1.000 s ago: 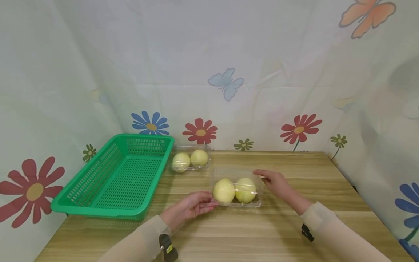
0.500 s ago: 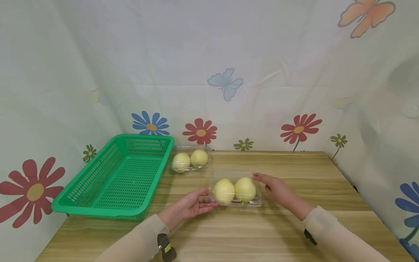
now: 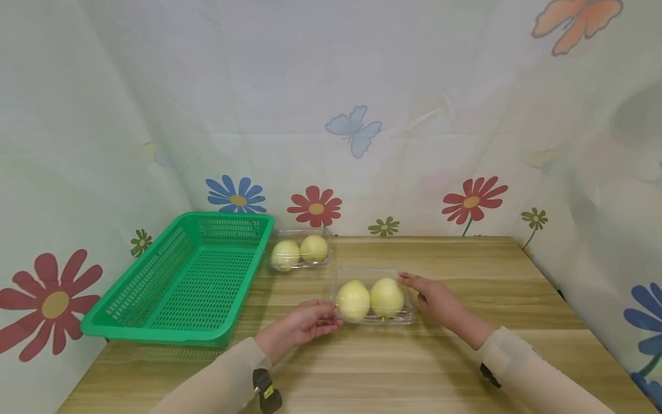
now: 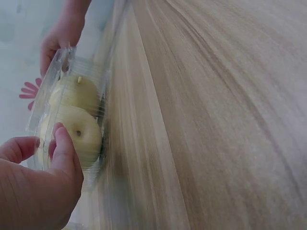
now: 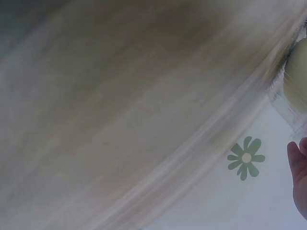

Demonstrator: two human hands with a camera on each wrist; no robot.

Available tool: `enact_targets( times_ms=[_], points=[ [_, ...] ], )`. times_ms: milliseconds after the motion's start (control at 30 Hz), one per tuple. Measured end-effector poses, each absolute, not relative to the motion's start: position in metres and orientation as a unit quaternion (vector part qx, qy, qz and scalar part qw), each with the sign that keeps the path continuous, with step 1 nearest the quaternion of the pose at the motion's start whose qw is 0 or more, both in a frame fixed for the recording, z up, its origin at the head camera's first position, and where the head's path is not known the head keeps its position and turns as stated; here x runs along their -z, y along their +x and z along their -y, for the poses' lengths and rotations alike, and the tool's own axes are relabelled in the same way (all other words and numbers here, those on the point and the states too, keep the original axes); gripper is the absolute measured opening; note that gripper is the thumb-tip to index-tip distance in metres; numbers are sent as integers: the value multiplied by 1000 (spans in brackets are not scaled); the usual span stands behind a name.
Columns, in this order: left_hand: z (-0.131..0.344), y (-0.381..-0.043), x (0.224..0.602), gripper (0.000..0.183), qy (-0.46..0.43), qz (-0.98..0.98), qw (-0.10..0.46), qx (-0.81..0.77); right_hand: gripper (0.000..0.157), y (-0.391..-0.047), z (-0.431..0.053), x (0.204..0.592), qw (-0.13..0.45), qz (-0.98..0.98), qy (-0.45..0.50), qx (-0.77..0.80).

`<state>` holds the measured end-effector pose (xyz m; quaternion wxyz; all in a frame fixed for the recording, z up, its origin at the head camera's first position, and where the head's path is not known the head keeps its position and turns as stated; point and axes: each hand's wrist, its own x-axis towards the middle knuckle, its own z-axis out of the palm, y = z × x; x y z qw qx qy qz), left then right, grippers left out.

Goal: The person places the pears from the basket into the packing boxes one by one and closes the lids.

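A clear plastic clamshell box [image 3: 372, 275] holding two round pale-yellow fruits [image 3: 354, 301], which look like pears, sits mid-table. My left hand [image 3: 305, 323] is at its near left corner; in the left wrist view, thumb and fingers pinch the box's clear edge. On the opposite side, my right hand [image 3: 438, 299] has its index finger stretched to the back right corner of the box, touching or nearly touching it. Only part of that hand shows at the right edge of the right wrist view. Whether the lid is fastened cannot be made out.
A green plastic basket [image 3: 207, 287] with slotted walls stands on the left of the wooden table [image 3: 372, 374]. Beside its far right end is a second clear box [image 3: 305, 233] with two similar fruits [image 3: 314, 248]. A flower-printed cloth [image 3: 414, 161] hangs behind the table.
The left fingers have curled closer at the box's near left corner. My right index finger has shifted slightly at the back right corner. The box has stayed in place.
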<state>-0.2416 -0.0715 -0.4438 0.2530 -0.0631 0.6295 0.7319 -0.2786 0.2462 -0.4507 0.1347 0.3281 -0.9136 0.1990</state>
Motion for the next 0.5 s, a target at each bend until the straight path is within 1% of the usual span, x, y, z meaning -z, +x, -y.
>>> enact_targets(
  times_ms=[200, 500],
  points=[
    [72, -242, 444, 27, -70, -628, 243, -736, 63, -277, -245, 451, 132, 914, 326, -204],
    [73, -243, 445, 22, -70, -629, 238, -736, 63, -277, -245, 452, 135, 916, 319, -201]
  ],
)
